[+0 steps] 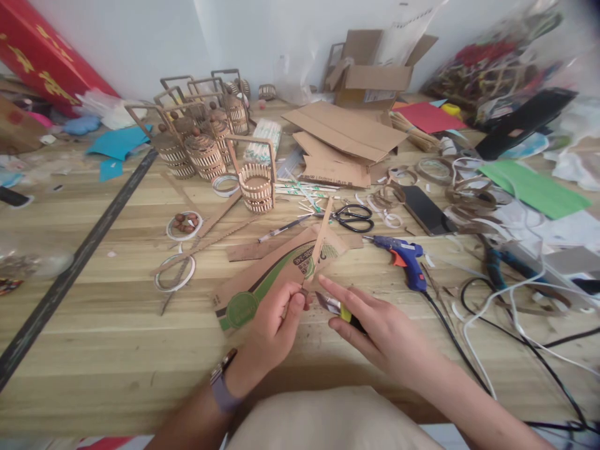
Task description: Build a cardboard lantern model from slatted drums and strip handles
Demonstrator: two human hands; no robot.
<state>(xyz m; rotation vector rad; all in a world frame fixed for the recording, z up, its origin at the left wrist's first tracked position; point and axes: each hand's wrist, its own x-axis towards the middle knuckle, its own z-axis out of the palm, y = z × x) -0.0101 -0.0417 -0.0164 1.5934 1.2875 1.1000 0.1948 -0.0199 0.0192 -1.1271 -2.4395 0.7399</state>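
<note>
My left hand [280, 319], with a watch on its wrist, is closed in a pinch on a small brown piece [304, 292] whose kind I cannot make out. In my right hand [375, 322] is a utility knife [345, 311] with a yellow and black handle, its blade directed towards the left fingertips. The right index finger reaches out to the lower end of a thin wooden strip [322, 234]. This strip slants up and away over a piece of printed cardboard [276, 275], which lies flat beneath both hands.
Black-handled scissors [355, 218] and a blue glue gun [407, 256] lie ahead and right, with cords beyond. Small slatted baskets [257, 187] with handles stand back left. A tape ring [184, 225] holds brown beads. A phone [427, 209] and cardboard sheets [347, 134] are farther back.
</note>
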